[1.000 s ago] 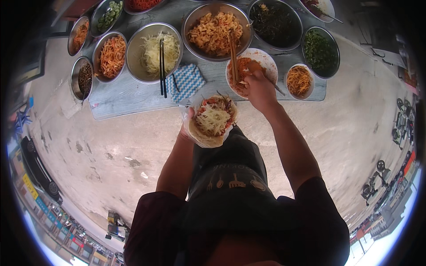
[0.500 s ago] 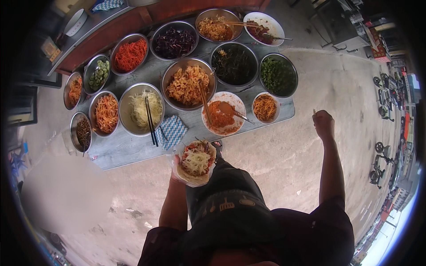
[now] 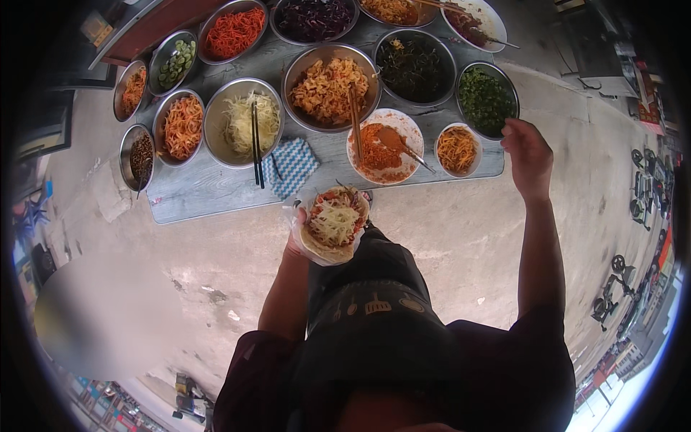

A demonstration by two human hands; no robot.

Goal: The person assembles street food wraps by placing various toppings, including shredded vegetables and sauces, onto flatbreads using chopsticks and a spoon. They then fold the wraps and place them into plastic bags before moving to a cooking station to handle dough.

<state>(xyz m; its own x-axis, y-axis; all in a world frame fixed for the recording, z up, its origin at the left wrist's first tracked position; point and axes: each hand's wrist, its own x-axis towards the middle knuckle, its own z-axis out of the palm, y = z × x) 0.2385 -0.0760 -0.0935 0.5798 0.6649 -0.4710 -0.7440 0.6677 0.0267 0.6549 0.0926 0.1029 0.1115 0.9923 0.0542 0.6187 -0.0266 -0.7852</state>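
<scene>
My left hand (image 3: 296, 229) is closed around a round flatbread (image 3: 327, 248) in a clear plastic bag. Pale shredded vegetable (image 3: 337, 219) lies on top, with orange-red and dark filling showing around it. My right hand (image 3: 530, 155) is at the near right rim of a metal bowl of chopped green herbs (image 3: 486, 101). Its fingers are loosely bent and somewhat apart, with nothing visible in them. Closest to the flatbread on the table are a blue-and-white zigzag cloth (image 3: 291, 167) and dark chopsticks (image 3: 257, 144) resting in a bowl of pale shreds (image 3: 248, 128).
Metal bowls of vegetables, including shredded carrot (image 3: 234, 32) and purple cabbage (image 3: 314, 18), crowd the grey wooden table (image 3: 209, 201). A white plate of red seasoning (image 3: 386, 146) holds a spoon; wooden chopsticks (image 3: 355, 119) lean beside it. Scooters (image 3: 615, 288) stand far right.
My right hand has moved forward to the herb bowl, and its fingers have loosened from a closed shape. My left hand keeps hold of the flatbread. The view has shifted, moving the table upward.
</scene>
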